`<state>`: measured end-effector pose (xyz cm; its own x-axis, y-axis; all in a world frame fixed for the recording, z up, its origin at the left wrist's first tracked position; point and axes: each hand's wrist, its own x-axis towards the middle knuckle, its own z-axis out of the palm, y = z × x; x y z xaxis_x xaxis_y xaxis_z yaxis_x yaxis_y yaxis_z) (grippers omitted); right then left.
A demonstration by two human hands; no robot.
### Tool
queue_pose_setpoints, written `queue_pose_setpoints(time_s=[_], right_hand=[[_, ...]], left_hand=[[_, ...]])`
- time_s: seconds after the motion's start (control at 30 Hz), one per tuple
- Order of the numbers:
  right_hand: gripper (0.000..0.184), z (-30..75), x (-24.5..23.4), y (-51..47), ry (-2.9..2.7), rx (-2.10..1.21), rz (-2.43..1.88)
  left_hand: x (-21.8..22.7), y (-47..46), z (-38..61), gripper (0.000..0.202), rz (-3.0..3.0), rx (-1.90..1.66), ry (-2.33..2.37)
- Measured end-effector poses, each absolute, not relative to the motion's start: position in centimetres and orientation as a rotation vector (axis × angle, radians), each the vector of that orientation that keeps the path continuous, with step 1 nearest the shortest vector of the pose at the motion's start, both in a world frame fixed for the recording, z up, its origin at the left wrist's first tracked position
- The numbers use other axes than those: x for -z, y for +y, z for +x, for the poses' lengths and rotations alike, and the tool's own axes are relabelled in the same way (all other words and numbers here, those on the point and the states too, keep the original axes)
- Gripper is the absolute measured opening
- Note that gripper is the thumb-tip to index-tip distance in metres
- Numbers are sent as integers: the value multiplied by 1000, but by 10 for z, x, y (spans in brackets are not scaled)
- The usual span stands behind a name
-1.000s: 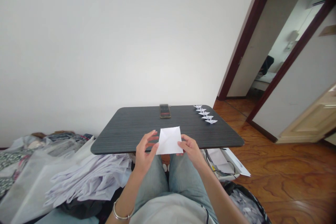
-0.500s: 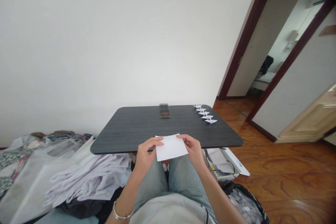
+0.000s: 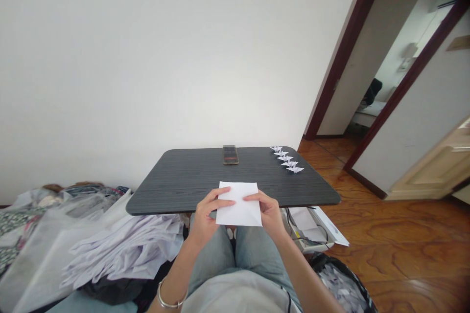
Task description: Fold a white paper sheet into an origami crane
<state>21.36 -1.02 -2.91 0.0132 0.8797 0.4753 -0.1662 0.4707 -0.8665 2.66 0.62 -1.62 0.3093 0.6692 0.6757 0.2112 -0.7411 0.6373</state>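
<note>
Currently, a white paper sheet (image 3: 239, 204) is held at 12 o'clock, over the lap and by the near edge of a dark wood-grain table (image 3: 176, 176). Handling of this sheet is judged to be the step in hand, and an even hold on its edges seems called for. Both forearms angle inward; the sheet is gripped from either side by the left hand (image 3: 211, 215) and right hand (image 3: 267, 212), fingers closed across its face. A phone (image 3: 230, 155) is lying at 12 o'clock, and a row of paper cranes (image 3: 287, 159) at 1 o'clock.

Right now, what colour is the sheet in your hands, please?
White paper sheet, best seen in head view.
</note>
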Motion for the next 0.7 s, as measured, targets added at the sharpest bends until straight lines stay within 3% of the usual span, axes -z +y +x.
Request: queue_pose_setpoints(time_s=[0.7], right_hand=[[18,211,31,-15,-1411,-783,-756]], left_hand=[[13,2,28,27,2269,-1348,726]])
